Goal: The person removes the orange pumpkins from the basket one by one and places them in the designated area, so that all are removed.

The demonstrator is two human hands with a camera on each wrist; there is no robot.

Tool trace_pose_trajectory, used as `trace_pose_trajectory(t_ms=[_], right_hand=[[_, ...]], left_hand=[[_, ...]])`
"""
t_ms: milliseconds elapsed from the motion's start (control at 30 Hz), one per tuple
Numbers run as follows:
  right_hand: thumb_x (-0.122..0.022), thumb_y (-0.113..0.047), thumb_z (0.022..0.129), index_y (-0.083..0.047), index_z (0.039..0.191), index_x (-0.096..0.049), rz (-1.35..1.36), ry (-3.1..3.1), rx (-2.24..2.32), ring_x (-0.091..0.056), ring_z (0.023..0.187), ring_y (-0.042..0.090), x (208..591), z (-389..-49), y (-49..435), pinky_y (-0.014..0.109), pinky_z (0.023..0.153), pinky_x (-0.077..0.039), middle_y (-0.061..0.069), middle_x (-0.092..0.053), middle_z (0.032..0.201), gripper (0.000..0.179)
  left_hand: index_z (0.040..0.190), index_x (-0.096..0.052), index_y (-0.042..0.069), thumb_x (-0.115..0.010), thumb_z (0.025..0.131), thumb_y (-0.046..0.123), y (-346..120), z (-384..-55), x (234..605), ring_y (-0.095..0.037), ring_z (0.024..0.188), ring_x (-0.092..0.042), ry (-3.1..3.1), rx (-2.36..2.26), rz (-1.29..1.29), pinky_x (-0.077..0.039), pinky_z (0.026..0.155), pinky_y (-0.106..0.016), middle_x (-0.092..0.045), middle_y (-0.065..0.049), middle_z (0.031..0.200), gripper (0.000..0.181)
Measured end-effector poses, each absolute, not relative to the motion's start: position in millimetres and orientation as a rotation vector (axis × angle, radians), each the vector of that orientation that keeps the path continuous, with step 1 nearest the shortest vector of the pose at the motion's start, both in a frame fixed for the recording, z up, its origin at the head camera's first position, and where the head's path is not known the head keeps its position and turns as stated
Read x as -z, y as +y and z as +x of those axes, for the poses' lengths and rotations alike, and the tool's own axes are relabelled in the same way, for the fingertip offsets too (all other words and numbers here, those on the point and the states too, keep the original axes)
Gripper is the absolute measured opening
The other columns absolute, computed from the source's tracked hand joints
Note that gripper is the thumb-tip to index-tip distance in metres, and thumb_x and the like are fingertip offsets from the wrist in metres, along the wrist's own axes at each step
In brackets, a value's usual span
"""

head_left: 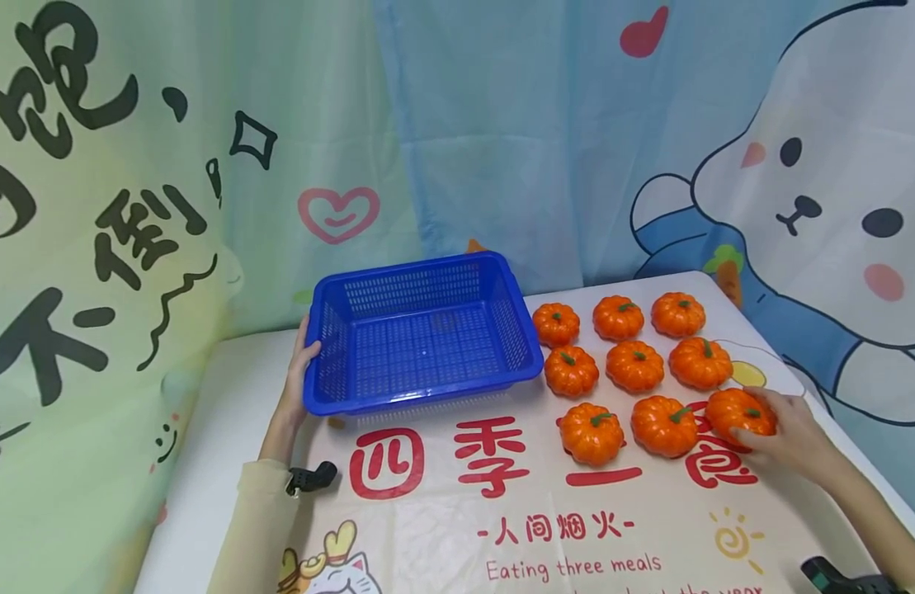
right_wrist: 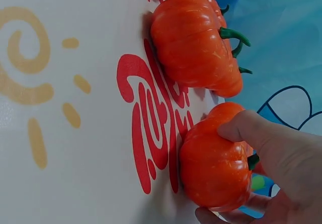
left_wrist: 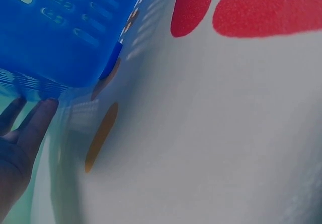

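Note:
A blue plastic basket (head_left: 420, 396) with slotted walls is at the left of the table, its inside bare. My left hand (head_left: 299, 371) grips its left side, thumb at the rim; in the left wrist view the fingers (left_wrist: 37, 126) reach the basket's wall (left_wrist: 55, 43). My right hand (head_left: 791, 433) holds the nearest right-hand orange toy pumpkin (head_left: 739, 412), thumb on one side and fingers round the other. The right wrist view has this pumpkin (right_wrist: 214, 168) between thumb and fingers, its green stem partly hidden by the hand.
Several more orange pumpkins (head_left: 634, 366) stand in rows right of the basket. A printed mat (head_left: 442, 528) with red characters covers much of the white table (head_left: 219, 412). A cartoon curtain (head_left: 487, 165) hangs behind.

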State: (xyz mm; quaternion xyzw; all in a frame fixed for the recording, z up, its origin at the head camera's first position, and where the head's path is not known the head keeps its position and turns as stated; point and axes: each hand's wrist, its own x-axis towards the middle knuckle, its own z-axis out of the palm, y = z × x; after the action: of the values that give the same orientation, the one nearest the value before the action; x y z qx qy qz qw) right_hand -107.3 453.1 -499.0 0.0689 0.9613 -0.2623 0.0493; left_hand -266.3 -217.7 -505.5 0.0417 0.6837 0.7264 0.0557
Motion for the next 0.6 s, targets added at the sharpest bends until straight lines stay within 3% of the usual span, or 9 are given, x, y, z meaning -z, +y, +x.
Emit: trace_pose_trajectory(t_ms=[233, 400, 500, 600], right_hand=[[-0.068, -0.030, 0.089, 0.014, 0.140, -0.027, 0.188, 2.904, 0.768, -0.029, 0.108, 0.056, 498, -104, 453, 0.061, 0.075, -0.053, 0.043, -0.026, 0.125, 0.079], [-0.066, -0.031, 0.090, 0.017, 0.145, -0.011, 0.176, 2.881, 0.802, -0.031, 0.112, 0.057, 497, -109, 451, 0.066, 0.081, -0.050, 0.045, -0.025, 0.130, 0.091], [-0.065, -0.036, 0.090, 0.016, 0.147, -0.007, 0.186, 2.944, 0.786, -0.032, 0.115, 0.058, 495, -110, 449, 0.071, 0.083, -0.045, 0.045, -0.026, 0.134, 0.097], [-0.065, -0.044, 0.089, 0.009, 0.150, -0.013, 0.223, 3.082, 0.679, -0.029, 0.121, 0.058, 487, -109, 445, 0.076, 0.082, -0.039, 0.043, -0.026, 0.139, 0.096]], left_hand=[[0.156, 0.004, 0.035, -0.029, 0.102, 0.031, -219, -264, 502, -0.021, 0.153, 0.008, 2.103, -2.173, 0.125, 0.004, 0.121, -0.056, 0.007, 0.010, 0.165, 0.063], [0.156, 0.009, 0.032, -0.031, 0.101, 0.036, -223, -258, 486, -0.024, 0.152, 0.014, 2.218, -2.014, 0.096, 0.008, 0.120, -0.058, 0.013, 0.006, 0.165, 0.068], [0.153, 0.019, 0.030, -0.022, 0.102, 0.043, -234, -254, 476, -0.034, 0.152, 0.009, 2.259, -1.945, 0.132, 0.005, 0.119, -0.062, 0.013, -0.005, 0.165, 0.067], [0.152, 0.022, 0.032, -0.010, 0.102, 0.050, -250, -249, 469, -0.043, 0.150, -0.002, 2.278, -1.973, 0.178, -0.003, 0.118, -0.064, 0.005, -0.017, 0.164, 0.062]])
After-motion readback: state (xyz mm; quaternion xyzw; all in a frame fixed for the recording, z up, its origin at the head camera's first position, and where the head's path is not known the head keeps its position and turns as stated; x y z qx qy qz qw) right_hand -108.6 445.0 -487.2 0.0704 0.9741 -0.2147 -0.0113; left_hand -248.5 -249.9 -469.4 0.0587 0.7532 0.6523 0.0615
